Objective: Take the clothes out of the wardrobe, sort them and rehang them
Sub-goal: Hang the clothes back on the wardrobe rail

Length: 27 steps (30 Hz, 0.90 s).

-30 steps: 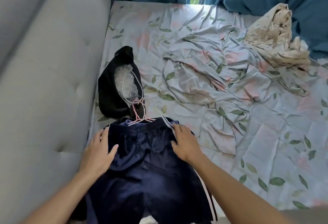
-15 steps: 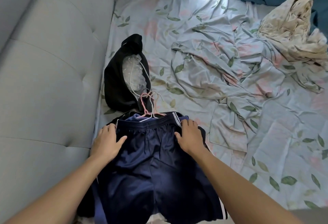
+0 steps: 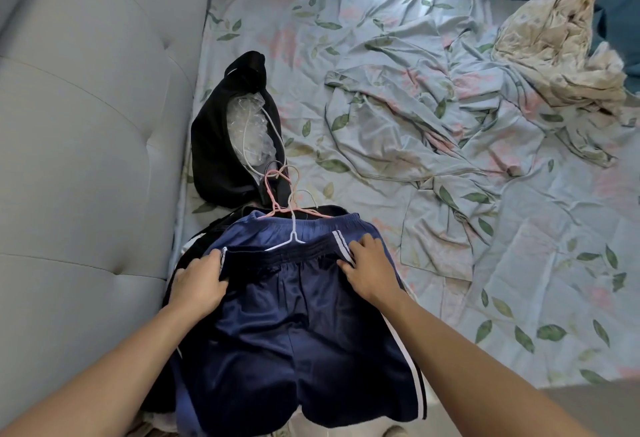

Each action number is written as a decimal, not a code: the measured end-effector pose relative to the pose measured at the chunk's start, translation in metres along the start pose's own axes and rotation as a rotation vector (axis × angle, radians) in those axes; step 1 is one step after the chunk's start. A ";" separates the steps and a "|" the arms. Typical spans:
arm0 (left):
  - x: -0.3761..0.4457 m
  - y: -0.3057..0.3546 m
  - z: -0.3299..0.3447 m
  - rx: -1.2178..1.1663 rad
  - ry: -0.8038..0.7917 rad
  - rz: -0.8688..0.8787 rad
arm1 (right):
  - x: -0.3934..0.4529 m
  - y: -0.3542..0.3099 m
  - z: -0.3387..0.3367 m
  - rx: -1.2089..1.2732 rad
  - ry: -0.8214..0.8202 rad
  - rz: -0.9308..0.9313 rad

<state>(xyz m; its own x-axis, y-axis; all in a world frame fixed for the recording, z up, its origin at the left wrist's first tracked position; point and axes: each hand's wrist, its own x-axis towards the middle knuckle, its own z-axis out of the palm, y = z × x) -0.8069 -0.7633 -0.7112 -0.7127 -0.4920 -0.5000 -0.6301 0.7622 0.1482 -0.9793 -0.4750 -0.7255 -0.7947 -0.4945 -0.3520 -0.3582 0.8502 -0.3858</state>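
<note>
Shorts (image 3: 294,343) lie waistband away, legs toward the person, both hands (image 3: 199,281) gripping the waistband.

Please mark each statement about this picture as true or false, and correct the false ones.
1. Both hands hold the waistband of the navy blue shorts with white side stripes. True: left hand, right hand.
2. A white wire hanger lies at the waistband. True.
3. The black garment lies on the crumpled cream cloth. False: they are far apart.
4. The floral bedsheet is plain white. False: it has leaves and pink blotches.
</note>
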 end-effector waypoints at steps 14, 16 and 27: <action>0.050 0.019 -0.019 -0.058 0.110 0.126 | 0.047 0.018 -0.023 0.102 -0.087 0.193; 0.057 0.011 -0.013 -0.069 0.112 0.168 | 0.044 0.018 -0.023 0.095 -0.018 0.168; 0.060 0.007 -0.019 -0.132 0.130 0.333 | 0.037 -0.016 -0.039 0.076 -0.016 -0.039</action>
<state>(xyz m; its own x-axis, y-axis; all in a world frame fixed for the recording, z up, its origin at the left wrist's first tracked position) -0.8604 -0.7953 -0.7236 -0.9130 -0.2819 -0.2950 -0.3855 0.8330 0.3969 -1.0217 -0.4998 -0.6991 -0.7728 -0.5305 -0.3483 -0.3503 0.8142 -0.4630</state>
